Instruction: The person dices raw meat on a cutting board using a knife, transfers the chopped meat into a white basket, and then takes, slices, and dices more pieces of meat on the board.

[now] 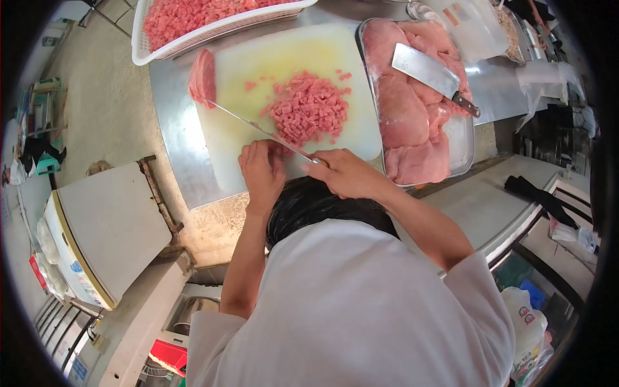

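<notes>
My right hand (343, 173) grips the handle of a long, thin-bladed knife (242, 120). The blade runs up and left across a white cutting board (235, 171), its tip near a slab of raw meat (202, 76) at the board's left edge. Curled fingers of my left hand (263, 169) press on a piece of meat (285, 150) close behind the blade; most of that piece is hidden. Just beyond the blade lies a heap of small diced meat (311, 108), with a few loose cubes around it.
Right of the board, a metal tray (463, 145) holds large raw meat pieces (403, 106), with a cleaver (425, 68) lying on top. A white basket (187, 46) of diced meat stands at the back left. The metal table's edge (177, 148) runs along the left.
</notes>
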`<move>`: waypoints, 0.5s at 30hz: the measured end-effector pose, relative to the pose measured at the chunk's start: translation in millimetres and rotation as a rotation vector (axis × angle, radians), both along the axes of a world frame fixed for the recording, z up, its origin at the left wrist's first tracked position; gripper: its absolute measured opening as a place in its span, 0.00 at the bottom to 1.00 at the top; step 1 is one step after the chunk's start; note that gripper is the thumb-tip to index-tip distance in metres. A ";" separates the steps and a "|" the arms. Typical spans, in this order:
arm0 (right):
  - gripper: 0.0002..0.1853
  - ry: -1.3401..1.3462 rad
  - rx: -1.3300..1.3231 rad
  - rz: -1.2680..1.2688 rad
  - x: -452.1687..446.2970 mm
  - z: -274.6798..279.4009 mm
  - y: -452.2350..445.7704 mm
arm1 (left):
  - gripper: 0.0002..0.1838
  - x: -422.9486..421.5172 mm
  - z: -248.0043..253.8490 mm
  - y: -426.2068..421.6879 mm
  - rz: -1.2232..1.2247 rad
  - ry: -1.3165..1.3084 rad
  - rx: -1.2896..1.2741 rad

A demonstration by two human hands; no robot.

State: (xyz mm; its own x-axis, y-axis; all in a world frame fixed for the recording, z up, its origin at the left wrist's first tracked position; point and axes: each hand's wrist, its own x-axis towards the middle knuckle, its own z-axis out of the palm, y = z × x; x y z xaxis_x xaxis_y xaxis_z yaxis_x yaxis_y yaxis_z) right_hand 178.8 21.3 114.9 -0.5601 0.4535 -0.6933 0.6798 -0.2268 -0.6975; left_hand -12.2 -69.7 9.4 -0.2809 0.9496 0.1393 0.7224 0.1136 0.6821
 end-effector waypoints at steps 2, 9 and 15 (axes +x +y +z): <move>0.29 -0.016 -0.013 -0.006 8.4 11.8 -7.2 | 0.11 -1.2 4.2 -5.0 0.012 -0.023 -0.041; 0.29 0.100 -0.013 -0.006 -9.2 -24.1 -4.9 | 0.12 -6.2 -0.2 -5.5 -0.050 0.076 0.033; 0.29 0.027 -0.043 0.052 2.8 -6.4 -5.5 | 0.10 -8.8 5.3 -10.7 -0.048 0.006 -0.027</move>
